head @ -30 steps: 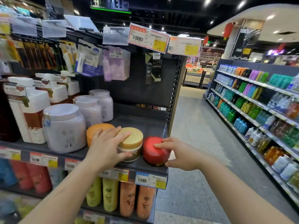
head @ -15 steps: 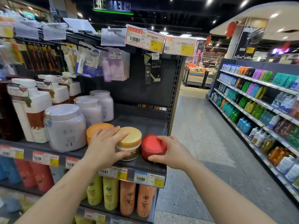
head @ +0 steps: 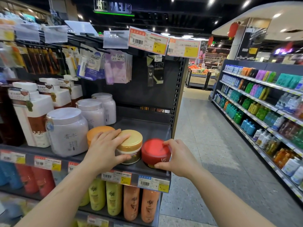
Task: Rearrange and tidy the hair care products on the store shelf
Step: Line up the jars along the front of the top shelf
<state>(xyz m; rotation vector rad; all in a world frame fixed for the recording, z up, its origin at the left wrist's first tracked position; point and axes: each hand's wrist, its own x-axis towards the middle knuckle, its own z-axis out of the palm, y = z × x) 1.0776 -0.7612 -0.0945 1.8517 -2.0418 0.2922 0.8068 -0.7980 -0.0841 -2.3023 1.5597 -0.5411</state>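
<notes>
Three low jars stand in a row at the front right of the dark shelf [head: 152, 126]. My left hand [head: 105, 149] grips the gold-lidded jar [head: 131, 141], fingers over its lid and thumb on its side. Behind that hand sits an orange-lidded jar [head: 98, 131], partly hidden. My right hand [head: 178, 156] holds the red jar [head: 155, 152] from its right side, fingers on the lid's far edge and thumb at its base. The red jar stands upright close beside the gold one, near the shelf's right end.
Large white tubs [head: 67, 130] and tall white pump bottles [head: 31, 112] fill the shelf's left. Packets hang on hooks [head: 118, 68] above. Yellow and orange bottles [head: 131, 203] stand on the shelf below. An aisle floor [head: 205, 145] and another stocked shelf [head: 262, 108] lie to the right.
My right hand has slid the red jar left and set it upright against the gold jar. My left hand stays on the gold jar.
</notes>
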